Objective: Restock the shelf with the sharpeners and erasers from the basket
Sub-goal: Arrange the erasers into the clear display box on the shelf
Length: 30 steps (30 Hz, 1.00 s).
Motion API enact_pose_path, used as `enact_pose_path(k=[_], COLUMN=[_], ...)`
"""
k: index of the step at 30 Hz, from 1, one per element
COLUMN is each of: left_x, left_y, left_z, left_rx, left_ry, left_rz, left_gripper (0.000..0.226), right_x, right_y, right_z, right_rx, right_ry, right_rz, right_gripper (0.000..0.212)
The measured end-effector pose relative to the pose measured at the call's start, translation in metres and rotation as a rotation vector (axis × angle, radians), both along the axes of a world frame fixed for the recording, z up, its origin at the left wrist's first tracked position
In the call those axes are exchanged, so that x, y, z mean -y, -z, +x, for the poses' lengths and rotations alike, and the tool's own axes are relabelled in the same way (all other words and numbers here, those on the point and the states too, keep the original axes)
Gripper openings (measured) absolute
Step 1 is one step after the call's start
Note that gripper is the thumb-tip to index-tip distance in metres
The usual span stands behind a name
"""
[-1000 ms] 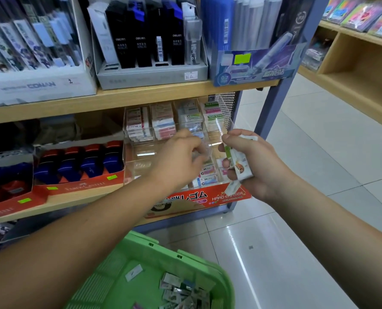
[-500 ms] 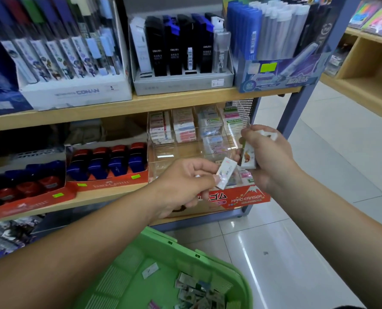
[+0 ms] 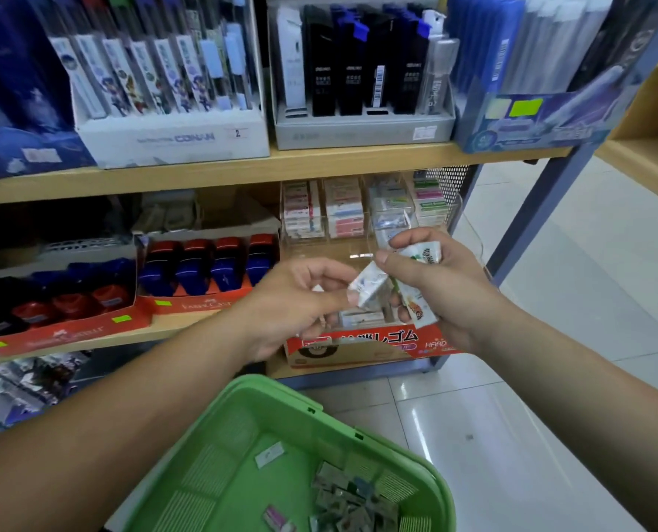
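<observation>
My left hand (image 3: pixel 296 301) pinches a small white wrapped eraser (image 3: pixel 369 288) between thumb and fingertips, right against my right hand. My right hand (image 3: pixel 439 286) grips several wrapped erasers (image 3: pixel 415 301), with one white pack sticking out at the top. Both hands hover in front of the clear eraser organizer (image 3: pixel 362 215) and above the red eraser box (image 3: pixel 362 341) on the lower shelf. The green basket (image 3: pixel 277 424) sits below, with a pile of small packs (image 3: pixel 352 504) in its corner.
Red and blue sharpeners (image 3: pixel 208 266) fill a red tray left of the organizer. Pen boxes (image 3: pixel 362 86) line the upper wooden shelf (image 3: pixel 243 170). A blue-grey shelf post (image 3: pixel 546 201) stands at the right, with glossy tiled floor (image 3: pixel 550 378) beyond.
My left hand pulled back from the organizer holding a white eraser, then rose to meet my right hand. The view tilted up slightly.
</observation>
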<state>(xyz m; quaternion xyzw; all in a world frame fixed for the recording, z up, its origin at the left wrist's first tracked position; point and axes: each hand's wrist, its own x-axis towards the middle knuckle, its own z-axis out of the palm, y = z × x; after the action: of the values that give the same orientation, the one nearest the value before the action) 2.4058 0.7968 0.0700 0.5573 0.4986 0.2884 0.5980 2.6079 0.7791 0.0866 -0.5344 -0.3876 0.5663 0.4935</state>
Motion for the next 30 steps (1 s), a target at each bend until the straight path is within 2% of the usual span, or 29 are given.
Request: enact_pose_path(k=[3, 6, 10, 14, 18, 21, 26, 30], left_x=[-0.019, -0.029, -0.029, -0.027, -0.026, -0.025, -0.027, -0.026], left_y=[-0.011, -0.009, 0.006, 0.02, 0.023, 0.02, 0.016, 0.017], left_z=[-0.027, -0.048, -0.051, -0.048, -0.04, -0.031, -0.033, -0.029], left_rx=[-0.247, -0.51, -0.59, -0.664, -0.983, -1.1, -1.015, -1.093], left_ry=[-0.103, -0.065, -0.069, -0.005, 0.166, 0.194, 0.2, 0.188], left_rz=[0.215, 0.377, 0.485, 0.587, 0.804, 0.77, 0.654, 0.66], left_gripper=[0.015, 0.013, 0.01, 0.01, 0.017, 0.018, 0.025, 0.024], right_x=[-0.003, -0.006, -0.01, -0.014, -0.015, -0.014, -0.015, -0.015], right_y=[0.004, 0.004, 0.003, 0.003, 0.005, 0.007, 0.011, 0.013], right_z=[-0.006, -0.013, -0.025, -0.034, -0.037, -0.036, -0.032, -0.033], right_rx=[0.035, -0.003, -0.016, 0.003, -0.016, -0.022, 0.06, 0.087], right_ry=[0.042, 0.001, -0.053, -0.076, -0.115, -0.122, -0.123, -0.12], right_rz=[0.021, -0.052, -0.111, -0.126, -0.121, -0.128, -0.13, -0.129], right_gripper=[0.025, 0.026, 0.023, 0.039, 0.029, 0.028, 0.034, 0.034])
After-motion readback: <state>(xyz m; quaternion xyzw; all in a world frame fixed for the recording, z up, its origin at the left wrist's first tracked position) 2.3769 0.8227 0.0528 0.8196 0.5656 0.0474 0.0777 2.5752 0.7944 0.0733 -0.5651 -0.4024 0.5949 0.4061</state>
